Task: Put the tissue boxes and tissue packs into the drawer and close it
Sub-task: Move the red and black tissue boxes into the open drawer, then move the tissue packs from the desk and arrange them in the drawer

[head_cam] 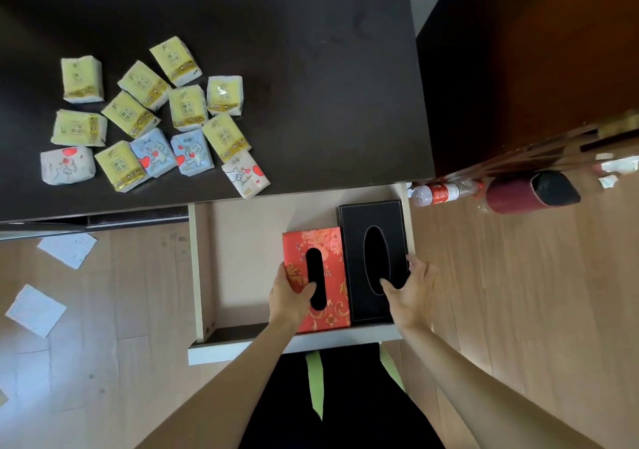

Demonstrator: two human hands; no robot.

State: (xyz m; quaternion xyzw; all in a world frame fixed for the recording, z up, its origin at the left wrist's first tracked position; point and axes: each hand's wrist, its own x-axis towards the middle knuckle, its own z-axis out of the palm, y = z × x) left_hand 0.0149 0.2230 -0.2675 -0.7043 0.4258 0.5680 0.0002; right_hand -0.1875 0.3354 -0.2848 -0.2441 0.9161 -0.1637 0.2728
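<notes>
Fingers: left hand (292,298) grips the near left edge of the red floral tissue box (316,277), thumb on its top by the slot; right hand (409,291) clasps the near right corner of the black tissue box (373,262), thumb on the lid, fingers down its right side.
Boxes: two, side by side and touching, both lying in the right half of the open drawer (204,276) at lower centre of the frame.
Packs: thirteen on the dark desk (311,68), clustered at upper left; nine yellow packs (188,106), two blue packs (173,153), two white heart-print packs (245,175).
Drawer: pulled out fully, pale lining, its left half bare.
Floor: light wood boards; loose paper sheets (67,250) at lower left; a plastic bottle (437,193) and a dark red cylinder (532,191) at right, beside the desk.
</notes>
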